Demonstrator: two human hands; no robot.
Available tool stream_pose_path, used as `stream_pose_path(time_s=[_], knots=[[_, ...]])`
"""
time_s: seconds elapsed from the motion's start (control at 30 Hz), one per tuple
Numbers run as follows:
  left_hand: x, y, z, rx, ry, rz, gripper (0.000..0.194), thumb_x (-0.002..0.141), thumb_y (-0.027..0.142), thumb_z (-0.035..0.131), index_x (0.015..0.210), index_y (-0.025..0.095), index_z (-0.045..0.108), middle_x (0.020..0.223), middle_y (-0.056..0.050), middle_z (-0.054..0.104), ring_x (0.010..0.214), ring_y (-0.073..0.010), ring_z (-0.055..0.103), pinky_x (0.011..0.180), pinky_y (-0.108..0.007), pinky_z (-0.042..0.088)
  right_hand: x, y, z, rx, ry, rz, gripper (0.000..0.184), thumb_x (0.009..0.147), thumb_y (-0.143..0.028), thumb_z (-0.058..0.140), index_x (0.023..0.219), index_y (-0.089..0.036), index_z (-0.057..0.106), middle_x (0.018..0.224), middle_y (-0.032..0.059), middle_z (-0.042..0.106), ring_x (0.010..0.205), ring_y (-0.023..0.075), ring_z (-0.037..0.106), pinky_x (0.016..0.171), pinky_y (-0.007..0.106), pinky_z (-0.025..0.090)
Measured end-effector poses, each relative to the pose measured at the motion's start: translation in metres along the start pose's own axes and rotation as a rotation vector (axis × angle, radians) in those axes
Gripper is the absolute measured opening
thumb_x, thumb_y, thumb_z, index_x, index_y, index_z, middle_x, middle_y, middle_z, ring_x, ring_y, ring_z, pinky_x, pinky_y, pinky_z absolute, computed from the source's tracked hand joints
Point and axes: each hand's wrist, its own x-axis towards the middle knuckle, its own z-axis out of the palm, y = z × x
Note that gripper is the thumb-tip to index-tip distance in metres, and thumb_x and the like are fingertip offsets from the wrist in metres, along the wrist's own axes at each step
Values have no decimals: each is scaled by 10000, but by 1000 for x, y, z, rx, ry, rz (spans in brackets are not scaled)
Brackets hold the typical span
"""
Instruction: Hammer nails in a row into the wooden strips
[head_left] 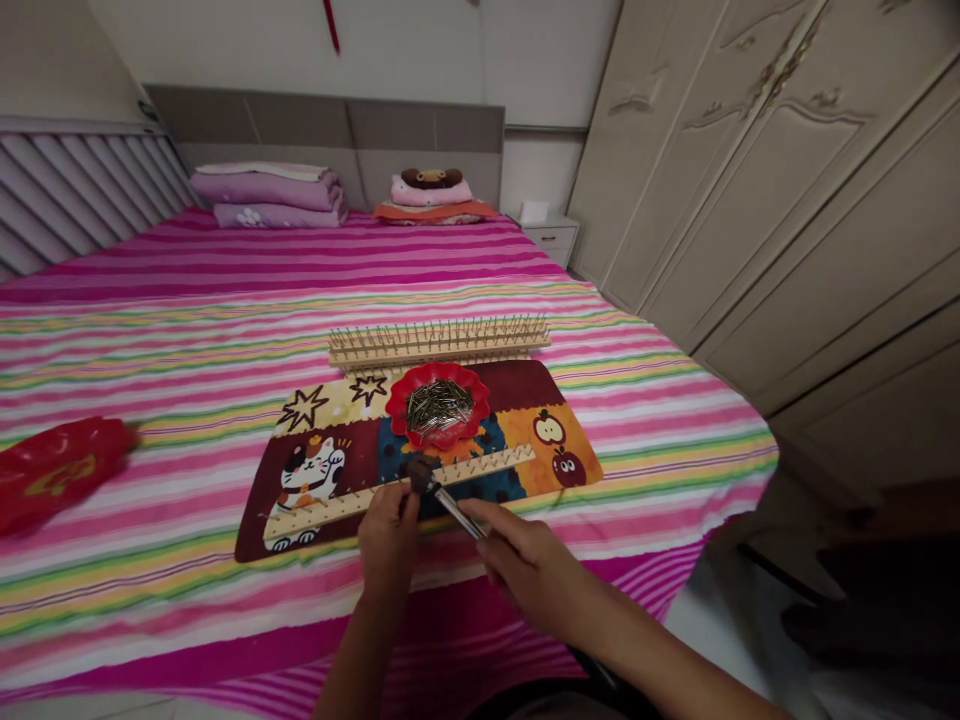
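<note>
My right hand (525, 560) is closed round the shiny metal handle of a hammer (457, 512). The hammer's dark head is over a light wooden strip (480, 466), close beside my left fingertips; I cannot tell whether it touches the wood. My left hand (388, 525) rests at the strip with its fingers pinched together, and whatever is between them is hidden. Small nails stand in the strip on both sides of my hands. Just beyond lies a red scalloped bowl (395, 412) with a heap of loose nails (439, 405).
Under the strip is a patterned mat (251, 525) on a striped bedspread (187, 370). Behind the bowl lie wooden strips (442, 345) with many upright nails. A red tray (64, 465) is at the left. Folded bedding (274, 195) sits by the headboard; wardrobes (750, 180) stand right.
</note>
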Motion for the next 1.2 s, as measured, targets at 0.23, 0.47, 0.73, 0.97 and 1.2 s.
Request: stream_pose_path(time_s=[0.23,0.47,0.73,0.97,1.2], knots=[[3,3,-11,-9,-15,-25,213,753,329,535,895,226,657,882,-43,689,798,-196,626,749,-291,483,-59,38,-44,-177,-60,-86,430,958,-225,391,1375,-282,480,833,24,668,726,158,620,703,266,519],[41,46,-25,166,-21,148,219,807,331,492,882,226,669,923,-39,685,829,-182,620,786,-273,469,-86,110,-59,-309,-42,-122,451,953,-216,387,1394,-262,469,1122,86,704,965,207,677,872,306,520],[103,90,19,659,-428,220,280,820,208,445,932,195,702,1025,-93,691,928,-190,638,768,-247,456,-80,118,-57,-253,15,-82,434,947,-204,393,1364,-264,497,919,26,726,767,166,674,748,250,535],[119,93,36,722,-529,116,272,769,144,476,900,118,713,965,-186,706,893,-240,661,687,-273,452,-80,123,-57,-236,4,-85,463,930,-164,400,1378,-253,480,967,35,717,789,165,663,756,250,523],[120,87,12,647,-541,131,183,757,157,496,793,167,675,798,-74,707,729,-163,624,618,-240,391,-79,124,-56,-218,16,-106,451,938,-179,391,1371,-253,489,935,35,730,843,174,676,795,264,534]])
